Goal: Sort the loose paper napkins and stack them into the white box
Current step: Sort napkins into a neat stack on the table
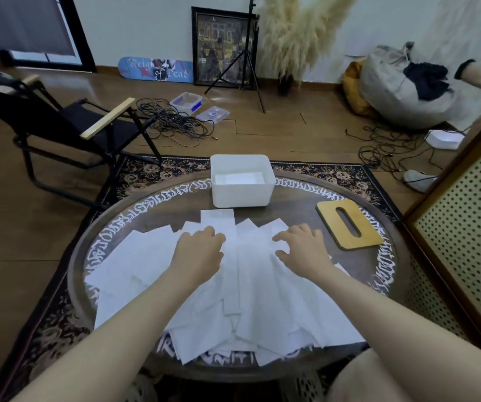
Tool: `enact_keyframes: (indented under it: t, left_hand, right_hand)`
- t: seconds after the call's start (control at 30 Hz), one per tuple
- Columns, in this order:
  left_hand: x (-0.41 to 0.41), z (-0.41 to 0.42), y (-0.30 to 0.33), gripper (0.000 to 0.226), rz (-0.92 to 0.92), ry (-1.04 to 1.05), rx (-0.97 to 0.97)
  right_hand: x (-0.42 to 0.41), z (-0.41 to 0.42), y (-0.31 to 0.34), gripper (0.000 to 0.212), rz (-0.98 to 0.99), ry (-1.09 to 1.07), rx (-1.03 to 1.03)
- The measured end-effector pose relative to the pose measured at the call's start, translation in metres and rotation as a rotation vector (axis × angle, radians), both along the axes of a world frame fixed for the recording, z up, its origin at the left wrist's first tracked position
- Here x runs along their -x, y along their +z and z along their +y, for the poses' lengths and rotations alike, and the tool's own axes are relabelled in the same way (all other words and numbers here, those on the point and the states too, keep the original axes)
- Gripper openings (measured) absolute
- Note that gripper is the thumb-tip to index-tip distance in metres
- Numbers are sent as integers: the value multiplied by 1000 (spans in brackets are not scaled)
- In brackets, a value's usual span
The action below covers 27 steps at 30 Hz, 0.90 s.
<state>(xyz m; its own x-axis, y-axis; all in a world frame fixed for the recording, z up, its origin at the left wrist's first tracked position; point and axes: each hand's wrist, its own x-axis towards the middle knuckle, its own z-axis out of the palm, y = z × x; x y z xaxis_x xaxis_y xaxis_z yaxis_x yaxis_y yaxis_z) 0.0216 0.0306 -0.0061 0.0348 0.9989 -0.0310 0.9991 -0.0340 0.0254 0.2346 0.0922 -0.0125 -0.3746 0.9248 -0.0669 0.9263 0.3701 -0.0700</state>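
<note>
The loose paper napkins [245, 285] are plain white, long folded rectangles, fanned out in an overlapping heap that spreads under and around both hands and runs back toward the person, covering most of the near half of the round desk [349, 288]. Several strips point away from the person, their square ends showing just beyond the fingertips; others lie slanted off to the left of the left hand. The left hand [198, 250] lies on the heap with its fingers curled down onto the paper; whether it pinches a sheet or only presses on it cannot be told. The right hand [303, 248] rests on the napkins just beside it, fingers spread and slightly bent, pressing the paper without clutching it. Beyond both hands, at the far edge of the desk, stands the white box [240, 195], an open rectangular tub with a flat layer of white napkins already lying in its bottom. To the right of the right hand, and apart from the heap, lies a flat wooden lid [361, 236] with rounded corners and an oblong slot cut through it.
</note>
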Motion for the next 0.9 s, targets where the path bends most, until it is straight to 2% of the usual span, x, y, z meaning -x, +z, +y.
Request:
enact_keyframes:
  t: [0.4, 0.63, 0.77, 0.9]
  left_hand:
    - [-28, -55, -15, 32, -31, -28, 16]
    - [-56, -65, -34, 36, -291, 37, 195]
    - [-67, -59, -40, 34, -355, 121, 187]
    - [-74, -51, -42, 35, -626, 304, 238]
  right_hand:
    - [-15, -57, -10, 43, -20, 42, 67]
    - [-27, -72, -22, 68, 34, -57, 263]
    - [-33, -75, -27, 63, 48, -50, 285]
    - [-35, -75, -30, 60, 65, -38, 306]
